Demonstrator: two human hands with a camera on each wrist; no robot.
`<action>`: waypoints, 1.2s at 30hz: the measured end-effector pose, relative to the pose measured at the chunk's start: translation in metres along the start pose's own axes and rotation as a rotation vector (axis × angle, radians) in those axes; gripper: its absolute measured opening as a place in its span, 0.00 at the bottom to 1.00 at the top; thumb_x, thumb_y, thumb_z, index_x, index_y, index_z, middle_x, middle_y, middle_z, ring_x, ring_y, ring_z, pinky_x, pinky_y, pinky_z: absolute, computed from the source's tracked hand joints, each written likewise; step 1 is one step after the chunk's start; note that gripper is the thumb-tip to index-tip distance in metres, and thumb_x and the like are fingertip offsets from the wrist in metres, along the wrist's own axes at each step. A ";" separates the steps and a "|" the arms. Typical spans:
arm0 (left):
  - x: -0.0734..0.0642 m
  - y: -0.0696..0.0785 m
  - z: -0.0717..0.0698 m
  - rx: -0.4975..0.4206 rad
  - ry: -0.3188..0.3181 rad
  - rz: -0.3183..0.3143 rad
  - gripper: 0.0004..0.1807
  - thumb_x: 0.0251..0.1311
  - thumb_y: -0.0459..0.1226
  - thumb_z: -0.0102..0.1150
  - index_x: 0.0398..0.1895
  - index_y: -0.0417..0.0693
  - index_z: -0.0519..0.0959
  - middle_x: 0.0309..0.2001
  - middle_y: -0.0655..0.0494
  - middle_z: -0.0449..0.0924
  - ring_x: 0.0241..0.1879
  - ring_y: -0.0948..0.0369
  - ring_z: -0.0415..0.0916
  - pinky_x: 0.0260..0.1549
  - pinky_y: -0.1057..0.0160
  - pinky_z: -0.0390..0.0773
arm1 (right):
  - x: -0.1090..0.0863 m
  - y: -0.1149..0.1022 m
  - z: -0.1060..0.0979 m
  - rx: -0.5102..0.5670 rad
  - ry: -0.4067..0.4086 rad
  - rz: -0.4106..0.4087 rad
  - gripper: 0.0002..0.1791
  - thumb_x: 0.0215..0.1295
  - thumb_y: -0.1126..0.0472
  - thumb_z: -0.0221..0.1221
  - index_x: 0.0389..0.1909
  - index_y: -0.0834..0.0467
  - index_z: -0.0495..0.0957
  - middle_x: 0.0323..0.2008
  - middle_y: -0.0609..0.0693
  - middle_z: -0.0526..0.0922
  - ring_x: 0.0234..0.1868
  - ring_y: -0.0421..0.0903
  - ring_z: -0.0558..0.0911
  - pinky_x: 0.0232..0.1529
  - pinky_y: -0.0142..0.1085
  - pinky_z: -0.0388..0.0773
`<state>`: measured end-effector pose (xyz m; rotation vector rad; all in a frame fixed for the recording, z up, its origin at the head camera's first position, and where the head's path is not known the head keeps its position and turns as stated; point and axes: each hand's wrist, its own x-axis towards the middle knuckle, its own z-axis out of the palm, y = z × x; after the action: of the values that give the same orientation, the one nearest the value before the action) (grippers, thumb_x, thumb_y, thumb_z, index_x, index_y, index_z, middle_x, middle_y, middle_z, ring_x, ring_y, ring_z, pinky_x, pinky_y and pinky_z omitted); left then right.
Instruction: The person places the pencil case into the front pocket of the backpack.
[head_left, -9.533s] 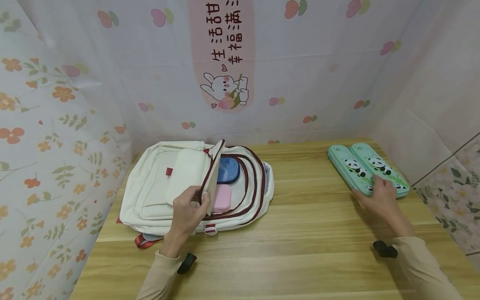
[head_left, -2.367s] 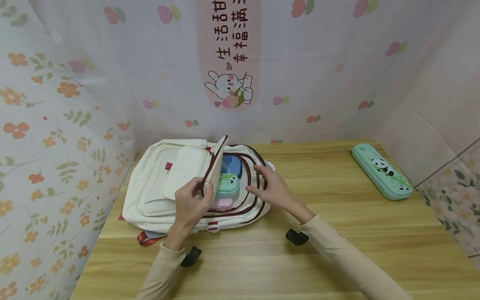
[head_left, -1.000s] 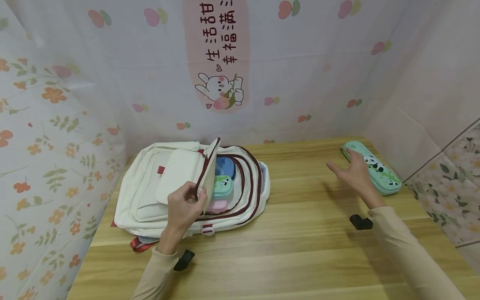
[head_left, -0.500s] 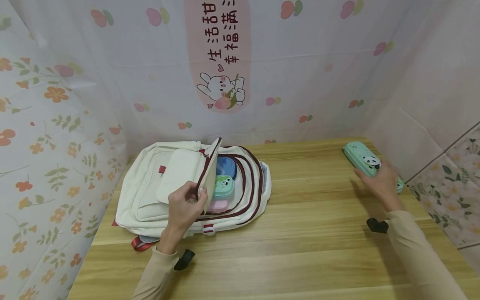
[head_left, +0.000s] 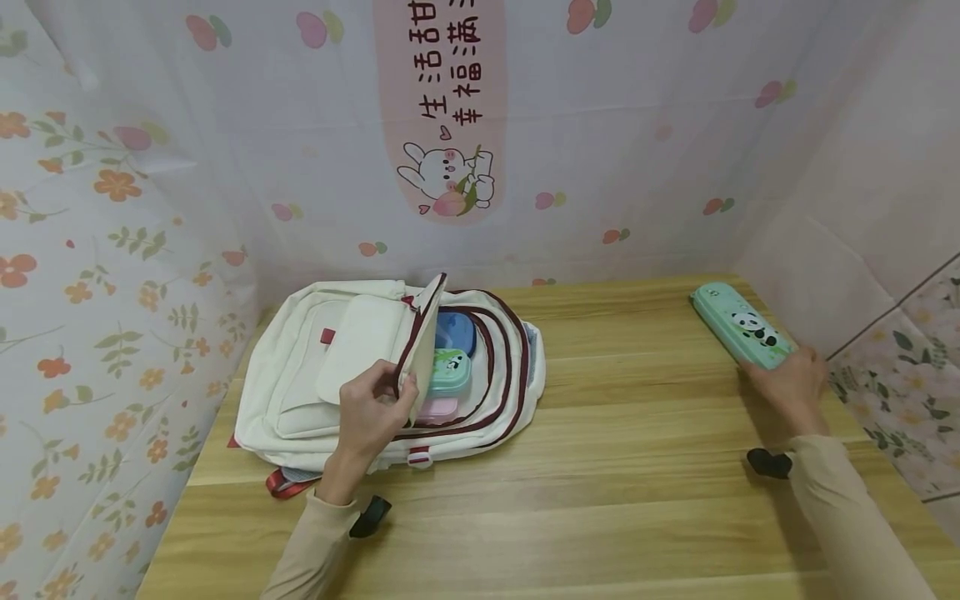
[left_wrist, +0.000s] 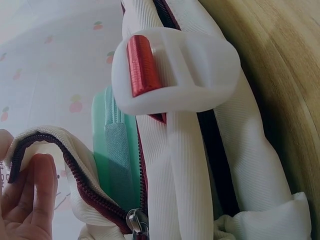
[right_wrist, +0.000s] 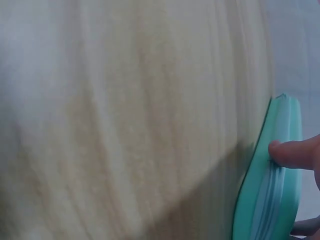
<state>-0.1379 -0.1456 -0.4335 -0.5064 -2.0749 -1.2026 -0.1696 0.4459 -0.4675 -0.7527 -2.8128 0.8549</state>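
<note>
My left hand (head_left: 371, 408) pinches the maroon-edged front flap (head_left: 424, 346) of a cream backpack (head_left: 296, 367) and holds it raised. Inside the open pocket sit a mint panda pencil case (head_left: 450, 375), a blue case (head_left: 456, 331) and a pink case (head_left: 437, 411), each partly hidden by the flap. At the far right, my right hand (head_left: 797, 385) grips the near end of another mint panda pencil case (head_left: 738, 321). In the right wrist view my thumb (right_wrist: 295, 152) presses its zipped side, with fingertips showing past the opposite side.
The backpack lies flat on a wooden table (head_left: 600, 467) against a printed curtain (head_left: 600, 150). A red strap (head_left: 285, 486) sticks out at its lower left. In the left wrist view a white buckle (left_wrist: 200, 70) and a zipper pull (left_wrist: 136, 220) show at the pocket's side.
One of the two panda pencil cases has gone from the table into the backpack. My right hand has returned to the other and taken hold of its near end. The left keeps the flap raised.
</note>
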 end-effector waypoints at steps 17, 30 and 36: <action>0.010 0.034 -0.004 0.002 0.007 0.013 0.08 0.44 0.18 0.64 0.23 0.34 0.77 0.15 0.49 0.77 0.15 0.69 0.68 0.14 0.73 0.67 | -0.013 0.014 -0.001 0.032 0.077 0.093 0.54 0.63 0.48 0.64 0.68 0.85 0.49 0.63 0.85 0.58 0.65 0.78 0.59 0.66 0.65 0.59; 0.000 -0.001 0.001 -0.009 -0.018 0.001 0.07 0.49 0.24 0.68 0.25 0.41 0.80 0.17 0.56 0.77 0.16 0.69 0.69 0.16 0.77 0.66 | -0.018 -0.002 0.004 -0.037 0.124 -0.009 0.51 0.62 0.45 0.64 0.66 0.84 0.56 0.60 0.86 0.64 0.60 0.80 0.65 0.58 0.67 0.61; 0.002 0.000 0.000 -0.009 -0.027 0.016 0.06 0.50 0.25 0.67 0.25 0.41 0.80 0.17 0.57 0.78 0.16 0.68 0.70 0.15 0.77 0.67 | -0.024 -0.018 0.011 -0.027 0.132 -0.132 0.49 0.62 0.46 0.65 0.65 0.83 0.59 0.57 0.84 0.68 0.54 0.76 0.69 0.55 0.65 0.62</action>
<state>-0.1393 -0.1456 -0.4326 -0.5457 -2.0849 -1.2024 -0.1589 0.4159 -0.4656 -0.5950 -2.7263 0.7206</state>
